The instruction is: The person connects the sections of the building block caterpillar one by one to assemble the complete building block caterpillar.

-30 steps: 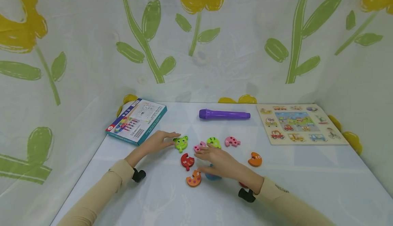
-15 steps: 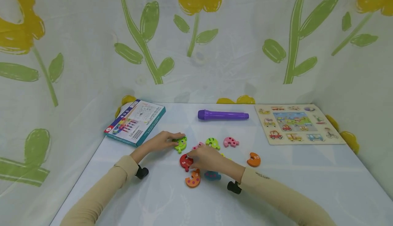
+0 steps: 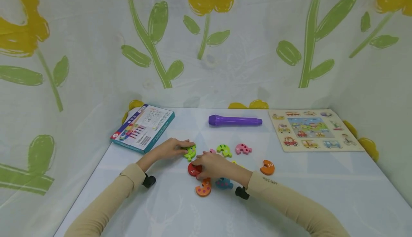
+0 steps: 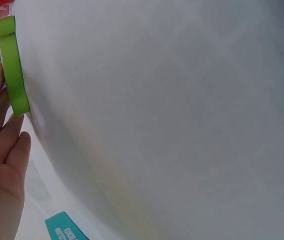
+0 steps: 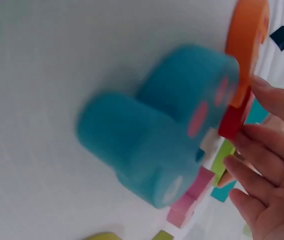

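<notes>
My left hand (image 3: 168, 148) pinches a green puzzle piece with a smiling animal face (image 3: 190, 153). The left wrist view shows thumb and fingertips on the edge of that green piece (image 4: 13, 70). Just right of it, my right hand (image 3: 214, 165) grips a red puzzle piece marked 2 (image 3: 194, 170). Seen from the right wrist, this red piece (image 5: 234, 119) sits between thumb and fingers, close against an orange piece (image 5: 245, 42). That orange piece marked 3 (image 3: 203, 188) lies just below it on the table. A blue spotted piece (image 3: 224, 183) lies under the right wrist.
Behind the right hand lie a green striped piece (image 3: 224, 150) and a pink spotted piece (image 3: 243, 149). An orange piece marked 10 (image 3: 267, 167) lies farther right. A purple toy microphone (image 3: 235, 121), a flat box (image 3: 146, 127) and a wooden picture board (image 3: 322, 146) sit farther back.
My right hand has moved left and down from above the pieces and taken hold of the red piece, shifting it slightly. My left hand has closed on the green face piece.
</notes>
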`<state>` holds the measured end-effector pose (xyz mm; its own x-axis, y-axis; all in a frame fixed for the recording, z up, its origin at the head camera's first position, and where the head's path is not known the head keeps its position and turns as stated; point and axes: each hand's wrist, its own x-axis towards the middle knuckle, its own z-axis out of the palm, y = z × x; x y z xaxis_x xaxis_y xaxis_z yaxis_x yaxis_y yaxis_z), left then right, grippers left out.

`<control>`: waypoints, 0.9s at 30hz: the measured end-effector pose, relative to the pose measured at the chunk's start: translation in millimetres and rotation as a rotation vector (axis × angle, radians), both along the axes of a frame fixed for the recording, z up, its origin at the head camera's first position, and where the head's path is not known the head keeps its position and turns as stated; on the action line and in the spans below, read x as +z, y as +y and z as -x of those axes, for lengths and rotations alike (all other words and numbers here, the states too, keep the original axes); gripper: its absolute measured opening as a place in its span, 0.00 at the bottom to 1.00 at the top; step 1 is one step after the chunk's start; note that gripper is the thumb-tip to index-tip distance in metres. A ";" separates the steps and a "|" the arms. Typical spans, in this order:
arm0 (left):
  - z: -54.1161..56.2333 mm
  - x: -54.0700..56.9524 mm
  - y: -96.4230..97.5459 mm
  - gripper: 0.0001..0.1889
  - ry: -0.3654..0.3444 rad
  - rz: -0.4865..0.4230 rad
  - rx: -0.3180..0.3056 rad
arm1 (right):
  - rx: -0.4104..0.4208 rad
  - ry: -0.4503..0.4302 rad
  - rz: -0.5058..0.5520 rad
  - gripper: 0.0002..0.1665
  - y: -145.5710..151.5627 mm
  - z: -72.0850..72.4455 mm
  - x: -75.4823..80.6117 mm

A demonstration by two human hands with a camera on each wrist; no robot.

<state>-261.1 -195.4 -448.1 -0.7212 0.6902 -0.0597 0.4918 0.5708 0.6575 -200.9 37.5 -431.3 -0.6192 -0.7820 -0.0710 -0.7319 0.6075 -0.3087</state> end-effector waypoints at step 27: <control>-6.7 -2.1 -10.4 0.23 0.126 0.048 -0.009 | 0.048 -0.016 -0.002 0.26 11.4 5.4 3.1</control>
